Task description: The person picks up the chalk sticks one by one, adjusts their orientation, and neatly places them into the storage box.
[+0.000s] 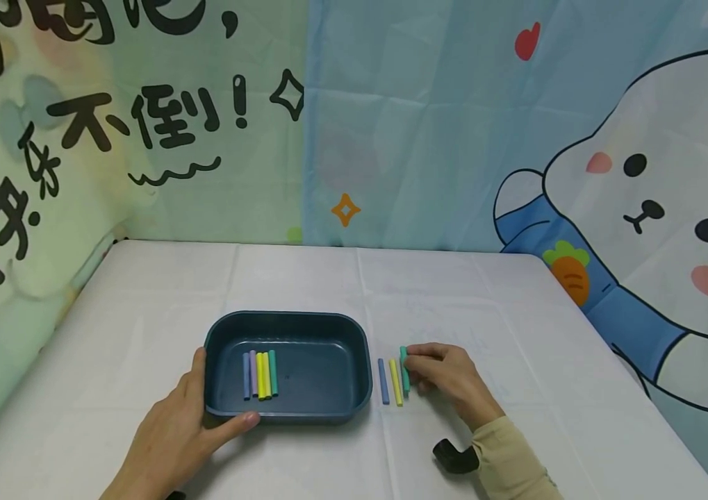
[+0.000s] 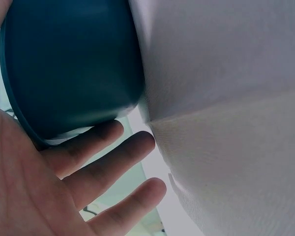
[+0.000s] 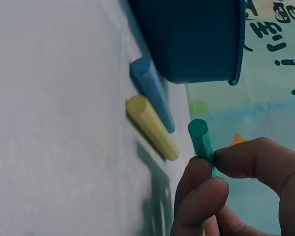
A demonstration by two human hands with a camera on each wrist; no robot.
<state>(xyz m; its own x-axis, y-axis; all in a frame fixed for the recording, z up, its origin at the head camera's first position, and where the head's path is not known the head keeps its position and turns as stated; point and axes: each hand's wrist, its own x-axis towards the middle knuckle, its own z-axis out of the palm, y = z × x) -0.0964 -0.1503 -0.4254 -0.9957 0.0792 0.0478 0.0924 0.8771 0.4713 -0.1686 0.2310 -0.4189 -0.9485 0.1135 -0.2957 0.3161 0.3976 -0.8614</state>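
My left hand (image 1: pixel 172 423) rests against the left front corner of a dark blue tray (image 1: pixel 347 417), thumb along the front and fingers at the side. In the left wrist view, three extended fingers (image 2: pixel 108 169) lie by the tray's wall. Several chalk sticks (image 1: pixel 260 375), in blue, purple, yellow and green, lie side by side inside it. Right of the tray, my right hand (image 1: pixel 447 375) pinches a green chalk stick (image 3: pixel 200 135) between thumb and fingers, lifted off the cloth in the right wrist view. Beside it lie a blue chalk stick (image 1: pixel 383 381) and a yellow chalk stick (image 1: pixel 396 382).
A white cloth (image 1: pixel 303 278) covers the table, with creases running across it. Printed curtains (image 1: pixel 404 139) hang behind and to the left. A black strap piece (image 1: pixel 456 458) sticks out by the right sleeve (image 1: pixel 513 458).
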